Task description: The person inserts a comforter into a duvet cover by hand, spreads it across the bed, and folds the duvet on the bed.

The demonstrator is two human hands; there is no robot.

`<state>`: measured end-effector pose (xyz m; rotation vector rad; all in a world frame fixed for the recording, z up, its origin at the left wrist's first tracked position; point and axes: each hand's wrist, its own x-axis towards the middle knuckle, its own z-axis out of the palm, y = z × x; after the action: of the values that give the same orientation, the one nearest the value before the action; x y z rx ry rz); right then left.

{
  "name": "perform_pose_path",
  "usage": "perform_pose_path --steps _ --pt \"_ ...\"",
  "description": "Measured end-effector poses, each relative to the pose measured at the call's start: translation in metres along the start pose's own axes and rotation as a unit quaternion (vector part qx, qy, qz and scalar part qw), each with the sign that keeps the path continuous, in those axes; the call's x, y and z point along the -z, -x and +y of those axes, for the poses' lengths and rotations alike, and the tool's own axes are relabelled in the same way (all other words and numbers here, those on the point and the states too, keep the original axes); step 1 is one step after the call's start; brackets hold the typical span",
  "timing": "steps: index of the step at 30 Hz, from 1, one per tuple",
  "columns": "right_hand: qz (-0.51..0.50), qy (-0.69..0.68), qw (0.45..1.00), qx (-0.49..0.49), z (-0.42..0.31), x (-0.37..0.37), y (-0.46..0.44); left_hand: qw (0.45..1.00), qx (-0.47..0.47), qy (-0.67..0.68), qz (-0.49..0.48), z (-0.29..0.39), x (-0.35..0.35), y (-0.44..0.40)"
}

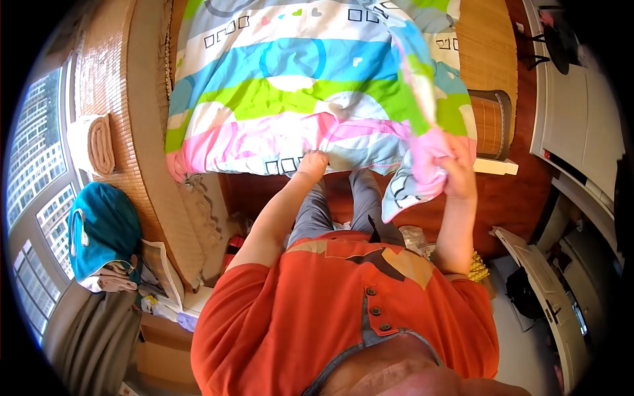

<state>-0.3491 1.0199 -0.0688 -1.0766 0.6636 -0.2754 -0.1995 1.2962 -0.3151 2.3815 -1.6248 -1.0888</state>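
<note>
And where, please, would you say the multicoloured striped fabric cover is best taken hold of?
Probably by the near edge of the cover, from the person's side: it faces the body, and its loose folds should pinch easily. The left hand grips that edge; the right hand holds a bunched pink portion.

Striped bedcover (pixel 297 86) in blue, green, pink and white, rumpled across the bed (pixel 487 49), near right corner bunched up.

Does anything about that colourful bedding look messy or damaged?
Messy, yes: the striped bedding is wrinkled, and a bunched flap hangs from the right hand instead of lying flat. The left hand is at its near edge. I see no damage.
</note>
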Motion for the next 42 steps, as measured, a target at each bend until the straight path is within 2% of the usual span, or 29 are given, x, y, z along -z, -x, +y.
perform_pose_path --steps 1,2,4,5,7,8,9,11,13,15,16,17,19,20,21,22,23,25,27,28,30,31,34,37,38,39,40,41,42 --pt "-0.043 0.029 0.998 -0.032 0.007 -0.006 -0.002 1.0 0.002 0.004 0.001 0.001 -0.006 0.003" --pt "-0.065 0.003 0.996 -0.058 0.012 -0.012 -0.004 0.998 -0.046 0.048 -0.001 0.004 -0.012 0.01" --pt "-0.057 -0.004 0.996 -0.069 0.018 -0.018 -0.011 0.99 -0.107 0.096 0.001 0.017 -0.012 0.032" --pt "-0.043 -0.014 0.996 -0.078 0.022 -0.021 -0.014 0.992 -0.048 0.107 -0.034 0.016 -0.01 0.041" --pt "0.041 0.031 0.995 -0.082 0.05 -0.03 -0.031 0.997 0.009 0.078 0.02 -0.002 -0.01 0.049" --pt "0.068 0.05 0.993 -0.077 0.077 -0.03 -0.039 0.985 0.016 0.082 0.148 -0.011 -0.008 0.049" --pt "0.07 0.115 0.988 -0.076 0.108 -0.029 -0.045 0.977 0.053 0.101 0.181 -0.013 0.005 0.05" --pt "-0.097 0.203 0.968 -0.108 0.168 -0.018 -0.051 0.958 0.122 0.151 0.211 -0.023 0.021 0.041" --pt "-0.116 0.179 0.964 -0.159 0.205 -0.017 -0.047 0.951 0.141 0.156 0.225 -0.031 0.042 0.026" --pt "0.011 0.035 0.983 -0.179 0.203 -0.02 -0.04 0.945 0.158 0.163 0.236 -0.042 0.059 0.003" --pt "0.011 0.034 0.983 -0.181 0.197 -0.02 -0.042 0.942 0.151 0.141 0.265 -0.049 0.064 -0.012" --pt "0.075 -0.038 0.98 -0.178 0.184 -0.018 -0.043 0.938 0.144 0.121 0.293 -0.054 0.071 -0.026" --pt "0.167 -0.166 0.963 -0.135 0.143 -0.019 -0.047 0.957 0.168 0.08 0.223 -0.063 0.088 -0.058" --pt "0.131 -0.19 0.969 -0.085 0.139 0.007 -0.044 0.961 0.158 0.058 0.219 -0.065 0.092 -0.074" --pt "0.085 -0.063 0.994 0.007 0.133 0.033 -0.037 0.965 0.147 0.035 0.214 -0.066 0.094 -0.09" --pt "0.167 -0.197 0.965 -0.056 0.089 0.017 -0.035 0.966 0.145 0.036 0.21 -0.063 0.096 -0.104" --pt "0.142 -0.205 0.968 -0.039 0.061 0.013 -0.02 0.963 0.114 0.022 0.242 -0.057 0.097 -0.118" --pt "0.094 -0.077 0.989 0.085 0.037 0.019 -0.008 0.96 0.072 0.012 0.27 -0.053 0.086 -0.145" --pt "0.063 -0.149 0.982 0.095 0.036 0.019 0.0 0.968 0.067 -0.03 0.24 -0.049 0.068 -0.166" --pt "0.071 -0.123 0.988 0.062 0.047 0.026 0.004 0.97 0.059 -0.027 0.235 -0.054 0.057 -0.178" --pt "0.081 -0.047 0.996 -0.007 0.068 0.035 0.009 0.985 0.076 -0.037 0.151 -0.077 0.039 -0.194" --pt "0.056 -0.044 0.997 -0.017 0.068 0.027 0.003 0.986 0.071 -0.039 0.147 -0.082 0.043 -0.196" --pt "0.016 -0.055 0.998 -0.02 0.079 0.033 -0.003 0.958 0.068 -0.004 0.28 -0.086 0.095 -0.193" --pt "0.04 -0.045 0.996 -0.059 0.087 0.035 -0.007 0.886 0.03 0.057 0.458 -0.079 0.154 -0.18" --pt "0.033 -0.045 0.997 -0.054 0.093 0.034 -0.01 0.875 0.084 0.145 0.455 -0.08 0.161 -0.177" --pt "0.026 -0.044 0.997 -0.05 0.095 0.032 -0.01 0.875 0.082 0.145 0.455 -0.085 0.158 -0.178" --pt "0.092 -0.065 0.989 -0.092 0.095 0.018 -0.011 0.895 0.096 0.143 0.412 -0.092 0.148 -0.181" --pt "0.041 -0.051 0.991 -0.114 0.097 0.014 -0.02 0.912 0.108 0.141 0.37 -0.098 0.135 -0.183" --pt "0.007 -0.011 0.993 -0.121 0.103 0.008 -0.027 0.904 0.102 0.186 0.371 -0.101 0.117 -0.185"
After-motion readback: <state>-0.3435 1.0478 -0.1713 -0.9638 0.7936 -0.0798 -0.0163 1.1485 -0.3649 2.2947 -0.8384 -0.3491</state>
